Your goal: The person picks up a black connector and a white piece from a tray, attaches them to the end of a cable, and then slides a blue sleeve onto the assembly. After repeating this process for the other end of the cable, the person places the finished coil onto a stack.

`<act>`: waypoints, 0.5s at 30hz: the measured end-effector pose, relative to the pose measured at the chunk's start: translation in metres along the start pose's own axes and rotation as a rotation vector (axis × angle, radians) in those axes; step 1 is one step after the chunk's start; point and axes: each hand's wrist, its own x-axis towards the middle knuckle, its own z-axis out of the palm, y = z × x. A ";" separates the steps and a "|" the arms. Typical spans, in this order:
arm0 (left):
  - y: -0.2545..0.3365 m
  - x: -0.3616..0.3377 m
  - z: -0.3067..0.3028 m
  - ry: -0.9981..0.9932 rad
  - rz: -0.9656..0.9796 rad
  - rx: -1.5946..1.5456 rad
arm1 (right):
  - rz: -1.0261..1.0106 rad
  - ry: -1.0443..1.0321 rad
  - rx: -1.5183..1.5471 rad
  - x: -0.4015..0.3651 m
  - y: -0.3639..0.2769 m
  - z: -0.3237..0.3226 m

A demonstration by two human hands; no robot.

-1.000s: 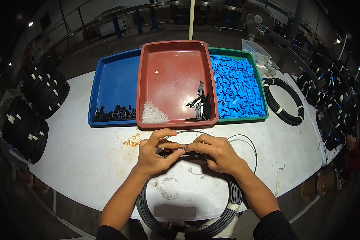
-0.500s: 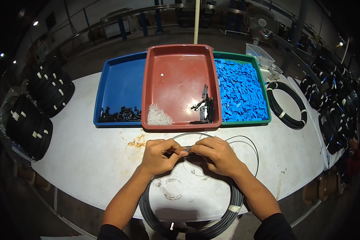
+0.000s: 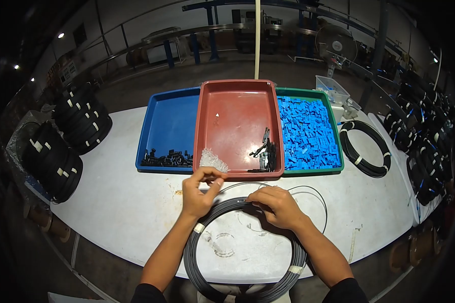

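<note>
no text, labels or numbers legible, none on the red tray [image 3: 197, 136], cable coil [image 3: 192, 252] or table [image 3: 111, 202]

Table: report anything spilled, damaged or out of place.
A small orange-brown stain marks the white table just left of the left hand; dark ring scuffs show inside the cable coil. Nothing else stands out.

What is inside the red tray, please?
The red tray holds clear parts near-left, black parts near-right, one white speck farther back. The left hand covers some near rim.
</note>
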 end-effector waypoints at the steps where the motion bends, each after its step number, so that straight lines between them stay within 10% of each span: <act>1: 0.000 0.005 -0.004 0.070 -0.003 0.047 | 0.003 -0.010 0.007 -0.001 0.001 0.000; 10: -0.020 0.086 -0.055 0.093 0.214 0.693 | 0.056 -0.034 0.043 -0.001 0.003 0.002; 15: -0.043 0.118 -0.056 -0.315 0.424 0.966 | 0.058 -0.037 0.066 0.000 0.002 0.000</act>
